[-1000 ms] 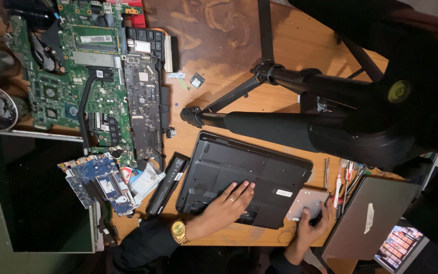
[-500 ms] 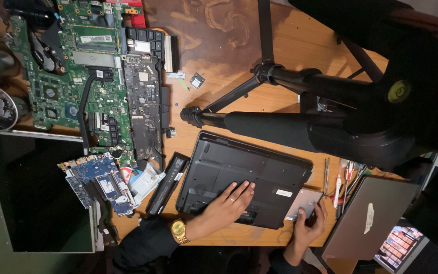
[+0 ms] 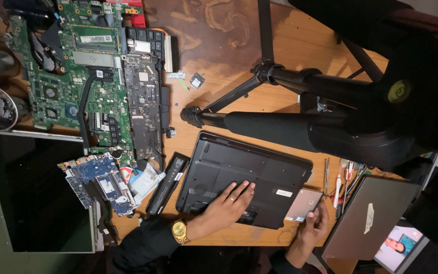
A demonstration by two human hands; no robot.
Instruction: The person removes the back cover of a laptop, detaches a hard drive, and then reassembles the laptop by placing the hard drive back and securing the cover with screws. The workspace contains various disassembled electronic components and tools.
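In the head view the left hand (image 3: 226, 205) lies flat with its fingers (image 3: 243, 189) spread wide on the upturned black laptop (image 3: 244, 177), which rests on the wooden bench (image 3: 290, 45) near its front edge and has a small white label on its underside. The right hand (image 3: 314, 228) touches a grey flat drive (image 3: 304, 204) beside the laptop's corner, but I cannot tell if its fingers grip it. A black tripod (image 3: 300, 101) hides part of the bench, and the dark screen panel (image 3: 31, 193) is cut off at the left.
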